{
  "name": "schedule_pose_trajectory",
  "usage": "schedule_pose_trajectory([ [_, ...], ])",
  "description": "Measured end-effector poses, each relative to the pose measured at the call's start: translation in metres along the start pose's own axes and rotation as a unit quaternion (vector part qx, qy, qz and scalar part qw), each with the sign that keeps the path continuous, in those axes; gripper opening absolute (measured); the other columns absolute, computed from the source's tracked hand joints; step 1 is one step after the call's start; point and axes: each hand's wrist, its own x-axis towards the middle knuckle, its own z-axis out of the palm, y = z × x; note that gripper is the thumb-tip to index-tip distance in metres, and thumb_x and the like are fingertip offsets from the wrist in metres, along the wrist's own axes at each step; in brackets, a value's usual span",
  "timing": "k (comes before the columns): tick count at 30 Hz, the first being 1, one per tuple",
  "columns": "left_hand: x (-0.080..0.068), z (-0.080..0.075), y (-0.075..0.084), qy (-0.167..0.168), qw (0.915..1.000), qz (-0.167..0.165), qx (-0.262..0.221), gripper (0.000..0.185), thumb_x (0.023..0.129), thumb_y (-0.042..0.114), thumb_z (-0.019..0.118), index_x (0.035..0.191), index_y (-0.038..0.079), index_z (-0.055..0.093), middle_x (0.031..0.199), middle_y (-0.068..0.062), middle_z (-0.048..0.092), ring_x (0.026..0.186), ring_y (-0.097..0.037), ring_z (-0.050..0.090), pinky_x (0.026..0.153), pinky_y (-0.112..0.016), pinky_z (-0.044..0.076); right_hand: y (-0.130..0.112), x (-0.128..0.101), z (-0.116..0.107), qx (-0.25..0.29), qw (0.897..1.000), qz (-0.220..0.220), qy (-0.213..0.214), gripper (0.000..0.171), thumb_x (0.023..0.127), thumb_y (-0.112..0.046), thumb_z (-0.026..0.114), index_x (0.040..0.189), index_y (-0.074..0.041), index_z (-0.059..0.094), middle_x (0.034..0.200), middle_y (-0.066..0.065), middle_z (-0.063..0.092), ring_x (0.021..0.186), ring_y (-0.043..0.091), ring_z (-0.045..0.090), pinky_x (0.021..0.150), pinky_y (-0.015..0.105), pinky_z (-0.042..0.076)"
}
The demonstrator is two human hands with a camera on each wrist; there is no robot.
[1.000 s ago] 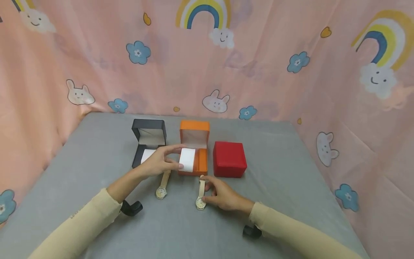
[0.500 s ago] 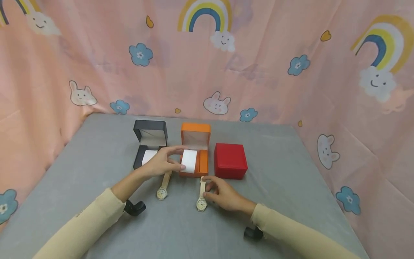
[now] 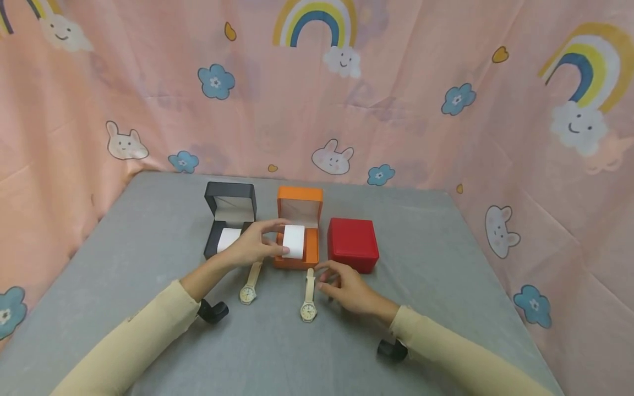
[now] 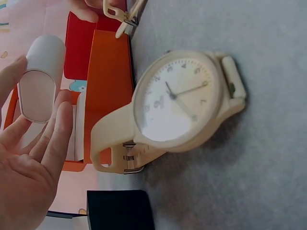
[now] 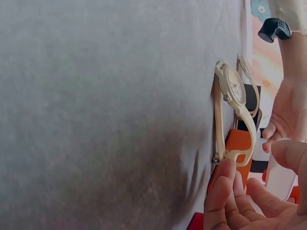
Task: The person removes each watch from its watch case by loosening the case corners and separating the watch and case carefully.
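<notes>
My left hand (image 3: 250,245) pinches a white watch cushion (image 3: 294,242) between thumb and fingers, over the open orange watch box (image 3: 311,247). The left wrist view shows the cushion (image 4: 45,57) as a rounded white tube with a flat end, fingers (image 4: 60,124) along its side. Just right of a cream wristwatch (image 3: 309,312) is my right hand (image 3: 354,289), its fingers loosely bent and holding nothing. That watch lies buckled, strap toward the orange box. A second cream wristwatch (image 3: 248,294) lies to the left, its strap end partly behind my left hand.
An open black watch box (image 3: 230,190) with another white cushion (image 3: 229,238) inside stands left of the orange one. To the right is a closed red box (image 3: 353,242). Grey cloth (image 3: 421,247) covers the table, and a pink patterned curtain (image 3: 396,99) hangs behind it.
My left hand has shifted slightly right with the cushion. My right hand, earlier with fingers at the right watch's strap, has let go and moved a little to the right.
</notes>
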Motion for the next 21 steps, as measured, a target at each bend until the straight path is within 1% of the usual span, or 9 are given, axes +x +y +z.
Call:
schedule_pose_trajectory([
  [2, 0.002, 0.0, 0.0, 0.005, 1.0, -0.004, 0.003, 0.069, 0.091, 0.014, 0.076, 0.152, 0.012, 0.044, 0.144, -0.022, 0.054, 0.094, -0.023, 0.074, 0.07, -0.035, 0.053, -0.001, 0.0, -0.002, -0.001, 1.0, 0.0, 0.0, 0.037, 0.096, -0.015, 0.068, 0.132, -0.008, 0.06, 0.107, 0.01, 0.067, 0.069, 0.018, 0.062, 0.055, 0.027, 0.051],
  [6, 0.006, 0.001, 0.001, 0.004, 1.0, 0.0, 0.007, 0.069, 0.09, 0.012, 0.077, 0.151, 0.009, 0.045, 0.144, -0.025, 0.054, 0.09, -0.02, 0.073, 0.064, -0.03, 0.051, -0.003, -0.001, -0.006, 0.0, 1.0, 0.005, 0.0, 0.036, 0.096, -0.015, 0.067, 0.131, -0.008, 0.061, 0.108, 0.01, 0.067, 0.07, 0.021, 0.065, 0.056, 0.027, 0.052],
  [9, 0.009, 0.001, 0.0, 0.003, 0.9998, 0.007, 0.016, 0.069, 0.089, 0.011, 0.077, 0.15, 0.006, 0.045, 0.145, -0.028, 0.052, 0.088, -0.018, 0.072, 0.064, -0.027, 0.052, -0.003, 0.0, -0.007, -0.004, 1.0, 0.003, 0.004, 0.034, 0.096, -0.014, 0.067, 0.13, -0.009, 0.063, 0.106, 0.01, 0.068, 0.069, 0.019, 0.064, 0.055, 0.026, 0.051],
  [11, 0.01, 0.001, -0.001, 0.007, 0.9997, 0.006, 0.024, 0.069, 0.088, 0.011, 0.078, 0.149, 0.007, 0.047, 0.146, -0.027, 0.052, 0.085, -0.017, 0.071, 0.064, -0.026, 0.052, -0.002, 0.001, -0.008, -0.007, 1.0, -0.004, 0.007, 0.033, 0.096, -0.014, 0.067, 0.129, -0.008, 0.064, 0.105, 0.01, 0.068, 0.067, 0.017, 0.061, 0.055, 0.026, 0.05],
  [15, 0.014, 0.002, -0.004, 0.009, 0.9992, 0.003, 0.039, 0.068, 0.088, 0.012, 0.078, 0.149, 0.007, 0.048, 0.148, -0.027, 0.051, 0.078, -0.016, 0.067, 0.058, -0.025, 0.049, -0.002, 0.003, -0.009, -0.011, 1.0, -0.015, 0.008, 0.032, 0.096, -0.015, 0.067, 0.127, -0.007, 0.064, 0.104, 0.011, 0.069, 0.068, 0.014, 0.059, 0.056, 0.025, 0.05],
  [18, 0.016, 0.003, -0.005, 0.009, 0.9985, 0.0, 0.054, 0.068, 0.089, 0.015, 0.078, 0.149, 0.008, 0.047, 0.149, -0.025, 0.05, 0.081, -0.019, 0.067, 0.061, -0.025, 0.05, -0.002, 0.003, -0.01, -0.011, 1.0, -0.02, 0.007, 0.032, 0.096, -0.015, 0.068, 0.127, -0.006, 0.065, 0.104, 0.011, 0.069, 0.071, 0.014, 0.059, 0.059, 0.025, 0.051],
  [21, 0.018, 0.004, -0.005, 0.011, 0.9975, -0.004, 0.07, 0.069, 0.089, 0.018, 0.079, 0.149, 0.009, 0.048, 0.15, -0.024, 0.051, 0.091, -0.022, 0.069, 0.071, -0.027, 0.055, -0.002, 0.004, -0.011, -0.013, 1.0, -0.023, 0.007, 0.032, 0.096, -0.015, 0.068, 0.126, -0.005, 0.065, 0.104, 0.011, 0.069, 0.072, 0.014, 0.06, 0.062, 0.025, 0.051],
])
